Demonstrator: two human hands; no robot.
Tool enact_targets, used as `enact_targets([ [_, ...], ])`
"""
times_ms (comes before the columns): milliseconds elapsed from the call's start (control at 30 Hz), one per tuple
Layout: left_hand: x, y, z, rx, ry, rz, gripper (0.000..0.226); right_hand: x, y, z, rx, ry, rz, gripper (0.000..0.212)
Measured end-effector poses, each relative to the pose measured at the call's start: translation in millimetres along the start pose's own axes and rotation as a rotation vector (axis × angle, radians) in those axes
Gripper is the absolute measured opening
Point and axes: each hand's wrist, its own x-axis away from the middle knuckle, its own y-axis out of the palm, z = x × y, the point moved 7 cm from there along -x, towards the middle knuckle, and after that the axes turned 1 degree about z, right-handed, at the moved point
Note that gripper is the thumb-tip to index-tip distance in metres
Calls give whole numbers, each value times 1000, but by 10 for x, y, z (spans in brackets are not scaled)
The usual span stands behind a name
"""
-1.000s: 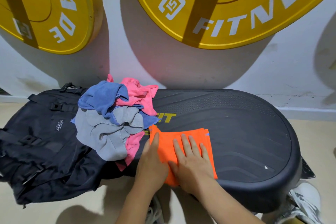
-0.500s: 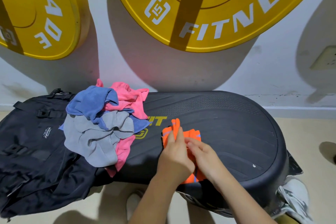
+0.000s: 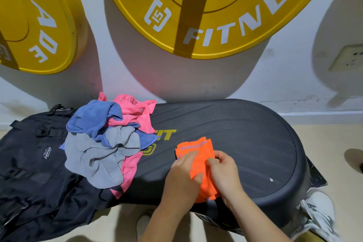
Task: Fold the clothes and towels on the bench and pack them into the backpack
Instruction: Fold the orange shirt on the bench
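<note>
Head view, nearest first: two bare forearms come up from the bottom edge, which cuts them off below the elbow. The left hand [image 3: 181, 180] lies on the bright orange folded towel [image 3: 200, 153] with its fingers fairly straight and its thumb against the fabric; motion blur hides whether it pinches anything. The right hand [image 3: 225, 173] is curled, thumb and fingers nipping the towel's right-hand edge. The towel's near end is covered by both hands, and its far end shows a pale stripe. It rests on the front middle of the black oval bench with a ribbed top [image 3: 245, 143].

A white trainer [image 3: 318, 214] pokes out under the bench's right end, and a pale shoe toe [image 3: 143, 222] shows faintly between the arms.

On the bench's left end sits a crumpled heap: a grey cloth [image 3: 98, 157] in front, a pink cloth [image 3: 135, 110] behind and beneath it, a blue cloth [image 3: 92, 118] on top. The heap covers part of the yellow lettering [image 3: 167, 134]. It spills onto the black fabric backpack [image 3: 29, 163], which lies just beside the bench and runs out of frame at the left.

Behind, two yellow weight plates with white lettering, one large [image 3: 216, 15], one at the left [image 3: 35, 25], hang on the white wall [image 3: 176, 80], both cropped. A wall socket [image 3: 349, 57] is cut by the right edge.
</note>
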Motion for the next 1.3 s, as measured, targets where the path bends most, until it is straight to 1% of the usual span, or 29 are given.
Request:
enact_targets([
  [33,47,49,0,-143,105,14,57,13,-5,-34,12,-12,19,19],
  [67,104,138,-13,-237,161,-15,53,29,-15,-78,36,-41,36,19],
  [133,203,308,-45,-336,163,-109,60,76,-29,-176,150,-149,63,25],
  [167,247,367,-46,-359,144,-155,64,119,-31,-228,244,-216,74,34],
  [233,328,438,-24,-410,162,-183,70,220,-56,-288,456,-336,124,48],
  [267,361,466,-16,-446,178,-192,71,277,-86,-318,534,-414,165,49],
  [300,382,486,-9,-479,186,-202,71,322,-102,-326,596,-501,192,47],
  [333,395,489,-4,-505,192,-205,72,354,-105,-320,645,-580,194,39],
  [367,401,492,-4,-526,197,-207,74,355,-99,-283,680,-622,164,29],
  [400,400,493,-4,-546,199,-212,77,337,-91,-239,704,-632,120,20],
  [433,399,491,0,-566,203,-220,81,309,-84,-194,721,-621,71,18],
  [500,396,488,1,-593,233,-226,83,257,-98,-128,733,-582,12,22],
  [567,402,478,-29,-585,283,-228,77,223,-116,-109,749,-565,-18,32],
  [633,441,445,-108,-532,381,-195,63,198,-118,-97,815,-580,-53,38],
  [733,542,335,-239,-459,575,-100,40,161,-135,-99,957,-640,-99,49],
  [800,579,304,-261,-517,688,-93,39,143,-158,-101,1000,-664,-144,55],
  [867,560,307,-216,-610,746,-88,43,141,-171,-92,1033,-682,-194,57],
  [933,498,324,-154,-662,737,-42,44,147,-170,-92,1059,-697,-243,57],
  [1033,394,374,-21,-683,646,8,44,147,-174,-91,1085,-680,-315,59],
  [1133,324,375,92,-675,554,28,38,114,-187,-54,1028,-644,-345,60],
  [1200,263,323,97,-641,487,-19,30,84,-192,-10,1029,-606,-373,66],
  [1233,220,281,84,-624,440,-73,28,70,-195,5,1048,-576,-406,70],
  [1267,162,208,59,-600,358,-137,30,81,-199,-14,1066,-552,-443,72],
  [1300,96,134,14,-574,287,-193,33,106,-205,-59,1090,-533,-469,69],
])
